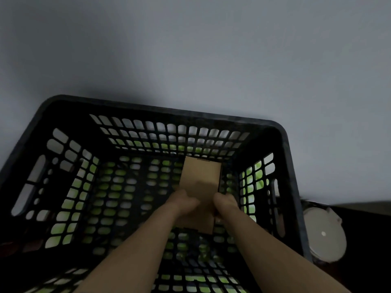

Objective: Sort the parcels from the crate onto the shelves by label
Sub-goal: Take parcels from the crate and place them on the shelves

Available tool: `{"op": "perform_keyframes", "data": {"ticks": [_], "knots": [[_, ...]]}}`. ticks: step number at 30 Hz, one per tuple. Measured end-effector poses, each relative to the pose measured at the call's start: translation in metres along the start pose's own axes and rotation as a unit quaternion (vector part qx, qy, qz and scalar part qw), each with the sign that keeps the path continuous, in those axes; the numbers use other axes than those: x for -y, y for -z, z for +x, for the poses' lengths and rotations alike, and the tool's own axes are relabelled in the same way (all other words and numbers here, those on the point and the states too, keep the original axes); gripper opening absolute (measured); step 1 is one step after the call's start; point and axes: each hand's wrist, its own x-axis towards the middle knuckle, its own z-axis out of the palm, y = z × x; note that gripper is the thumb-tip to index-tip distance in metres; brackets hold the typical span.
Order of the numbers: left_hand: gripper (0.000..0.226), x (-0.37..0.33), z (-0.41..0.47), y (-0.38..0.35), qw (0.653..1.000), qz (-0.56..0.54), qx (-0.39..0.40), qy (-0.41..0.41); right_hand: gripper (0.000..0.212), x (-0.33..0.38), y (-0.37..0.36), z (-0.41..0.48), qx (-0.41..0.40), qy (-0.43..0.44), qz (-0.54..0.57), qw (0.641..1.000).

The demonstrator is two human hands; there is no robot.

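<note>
— What colour is the crate (160, 108)?
— Black, with walls and floor cut in a grid of rounded slots. Bright green shows through the lower ones.
— And the cardboard parcel (201, 176)?
— Plain tan-brown.
— Around them?
— A pale grey-blue wall (190, 49). By the crate's right edge there's a white round object (325, 233) with a small pale dot, on a black surface (370, 229).

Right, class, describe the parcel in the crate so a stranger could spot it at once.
Find the black lattice crate. Inside, toward its right side, the left hand and right hand grip a flat cardboard parcel. It is the only plain brown box visible there.
</note>
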Motion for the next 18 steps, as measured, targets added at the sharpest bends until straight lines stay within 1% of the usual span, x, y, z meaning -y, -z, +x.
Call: {"op": "perform_keyframes", "data": {"ticks": [1,3,5,7,9,10,11,14,15,16,17,18], "knots": [[0.065,0.000,-0.003,0.001,0.998,-0.061,-0.006,0.007,0.023,-0.001,-0.001,-0.003,0.010,-0.001,0.013,1.000],[0.062,-0.001,-0.011,0.007,0.987,-0.160,0.003,0.027,0.034,-0.003,-0.001,-0.012,0.013,0.011,0.031,0.999],[0.073,-0.002,-0.027,0.017,0.980,-0.195,0.024,0.039,0.045,-0.001,0.003,-0.029,0.017,0.021,0.067,0.997],[0.098,-0.002,-0.049,0.030,0.980,-0.194,0.016,0.034,0.041,0.002,0.009,-0.051,0.050,0.026,0.112,0.992],[0.133,-0.002,-0.073,0.044,0.984,-0.171,-0.004,0.043,0.025,0.008,0.017,-0.075,0.096,0.040,0.138,0.985],[0.147,0.000,-0.086,0.051,0.987,-0.156,-0.017,0.044,0.019,0.010,0.021,-0.087,0.109,0.054,0.147,0.982],[0.153,0.002,-0.099,0.057,0.989,-0.141,-0.028,0.038,0.015,0.013,0.025,-0.100,0.114,0.073,0.154,0.979],[0.162,0.007,-0.145,0.068,0.994,-0.101,-0.047,-0.008,0.010,0.022,0.036,-0.139,0.125,0.143,0.151,0.970],[0.164,0.008,-0.162,0.070,0.992,-0.107,-0.056,-0.022,0.008,0.024,0.041,-0.154,0.131,0.170,0.143,0.966],[0.161,0.011,-0.181,0.072,0.988,-0.131,-0.065,-0.040,0.007,0.025,0.046,-0.169,0.140,0.194,0.142,0.960],[0.153,0.014,-0.200,0.075,0.982,-0.167,-0.066,-0.060,0.008,0.025,0.051,-0.184,0.158,0.215,0.144,0.953],[0.139,0.019,-0.222,0.076,0.973,-0.206,-0.062,-0.080,0.009,0.023,0.057,-0.197,0.182,0.232,0.147,0.944]]}}
